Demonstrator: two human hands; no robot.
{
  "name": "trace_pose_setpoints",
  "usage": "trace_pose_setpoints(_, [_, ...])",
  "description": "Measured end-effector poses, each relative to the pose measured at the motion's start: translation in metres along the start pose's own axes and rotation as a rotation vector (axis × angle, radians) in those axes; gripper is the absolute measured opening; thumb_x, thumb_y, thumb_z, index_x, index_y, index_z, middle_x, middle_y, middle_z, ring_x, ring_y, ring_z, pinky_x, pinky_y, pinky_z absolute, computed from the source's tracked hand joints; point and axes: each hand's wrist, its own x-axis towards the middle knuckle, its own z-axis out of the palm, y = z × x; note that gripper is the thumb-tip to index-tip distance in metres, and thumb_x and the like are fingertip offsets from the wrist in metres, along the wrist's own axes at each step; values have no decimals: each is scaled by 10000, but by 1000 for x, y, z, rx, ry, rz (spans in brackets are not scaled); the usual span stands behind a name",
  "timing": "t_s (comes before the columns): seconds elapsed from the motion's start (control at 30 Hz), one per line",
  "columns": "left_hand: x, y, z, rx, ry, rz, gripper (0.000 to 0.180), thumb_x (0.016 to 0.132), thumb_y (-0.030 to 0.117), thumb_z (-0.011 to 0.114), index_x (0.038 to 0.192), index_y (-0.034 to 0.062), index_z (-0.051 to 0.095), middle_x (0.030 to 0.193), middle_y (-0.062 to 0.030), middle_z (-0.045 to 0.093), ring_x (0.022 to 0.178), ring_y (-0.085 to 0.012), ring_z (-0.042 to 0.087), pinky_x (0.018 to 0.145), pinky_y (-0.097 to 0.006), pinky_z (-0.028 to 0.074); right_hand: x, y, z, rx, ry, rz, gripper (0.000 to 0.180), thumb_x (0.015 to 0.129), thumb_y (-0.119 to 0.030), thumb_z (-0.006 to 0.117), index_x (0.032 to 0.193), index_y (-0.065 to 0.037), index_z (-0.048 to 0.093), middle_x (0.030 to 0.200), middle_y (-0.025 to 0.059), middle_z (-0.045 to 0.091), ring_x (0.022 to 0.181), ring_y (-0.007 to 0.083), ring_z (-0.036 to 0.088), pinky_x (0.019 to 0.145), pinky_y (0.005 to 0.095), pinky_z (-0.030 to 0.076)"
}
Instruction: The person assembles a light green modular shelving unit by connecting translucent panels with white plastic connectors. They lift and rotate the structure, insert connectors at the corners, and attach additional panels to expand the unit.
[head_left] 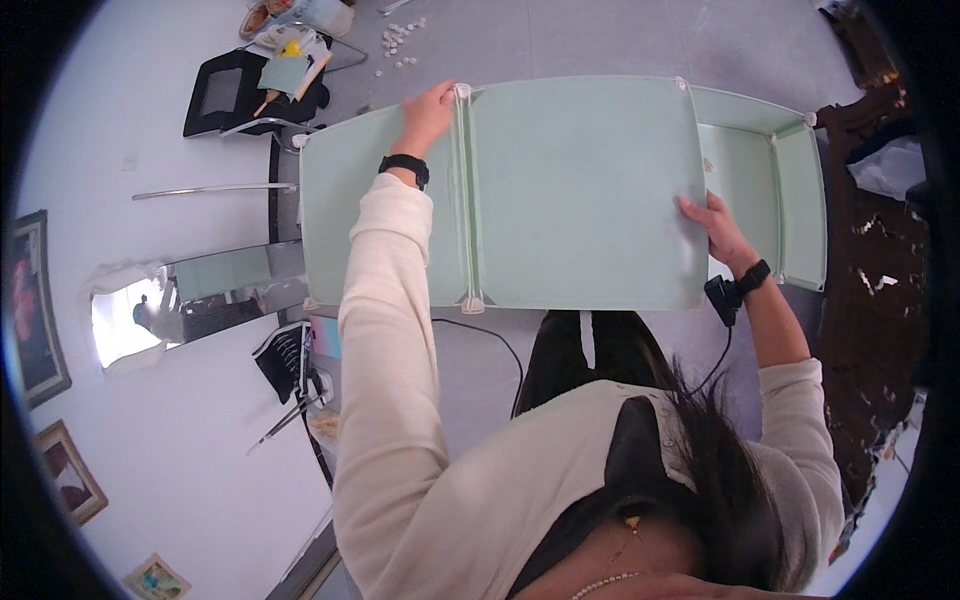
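Note:
Across in front of me lies a pale green plastic panel cabinet (590,190), built of sections joined by white corner connectors. My left hand (428,118) holds its far edge at the seam between the left and middle sections, the fingers partly hidden beyond the edge. One white connector (462,91) sits right beside those fingers. At the right, my right hand (722,228) grips the side edge of the middle section, thumb on the top face and other fingers out of sight. The right section (740,165) shows its hollow inside, with panel walls around it.
Several loose white connectors (400,38) are scattered on the grey floor beyond the cabinet. A black chair (215,95) with things on it stands far left. A mirror (200,300) and a wall are to the left; dark carved wooden furniture (865,300) stands at right. A cable (500,345) runs near my legs.

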Motion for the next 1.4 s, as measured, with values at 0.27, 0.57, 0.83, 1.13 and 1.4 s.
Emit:
trace_pose_setpoints(0.27, [-8, 9, 15, -39, 250, 118, 272, 923, 155, 458, 1157, 102, 588, 1061, -145, 638, 981, -350, 583, 827, -445, 468, 7, 1, 12, -21, 135, -84, 285, 952, -301, 538, 1032, -28, 549, 827, -8, 560, 692, 86, 548, 593, 263, 473])
trace_pose_setpoints(0.57, [-4, 5, 23, -28, 225, 68, 261, 902, 132, 480, 1131, 102, 601, 1035, -159, 632, 970, -359, 584, 804, -452, 472, 23, 8, 12, -213, 273, -51, 273, 950, -297, 534, 965, -25, 557, 751, -21, 531, 666, 71, 512, 580, 257, 440])
trace_pose_setpoints(0.83, [-3, 6, 23, -37, 211, 26, 289, 901, 157, 465, 1144, 102, 610, 1096, -172, 619, 986, -375, 582, 814, -450, 471, 25, 8, 15, -249, 273, -62, 299, 943, -299, 545, 1015, -9, 563, 790, -7, 553, 696, 82, 517, 609, 261, 442])
trace_pose_setpoints(1.13, [-76, -3, -44, -277, 371, 130, 384, 953, 239, 453, 1264, 25, 523, 1226, -168, 592, 1152, -282, 551, 976, -342, 410, -11, 13, -3, 37, -16, 9, 323, 936, -214, 559, 1160, 14, 507, 1031, 59, 597, 897, 156, 599, 774, 292, 499])
trace_pose_setpoints(1.4, [-296, 45, -3, -645, 576, -46, 355, 983, 197, 385, 1242, 4, 532, 1276, -117, 551, 1214, -228, 481, 1027, -340, 348, -35, 48, 6, -225, 226, -170, 312, 961, -264, 527, 1113, 9, 528, 1024, 28, 559, 885, 97, 505, 797, 231, 416])
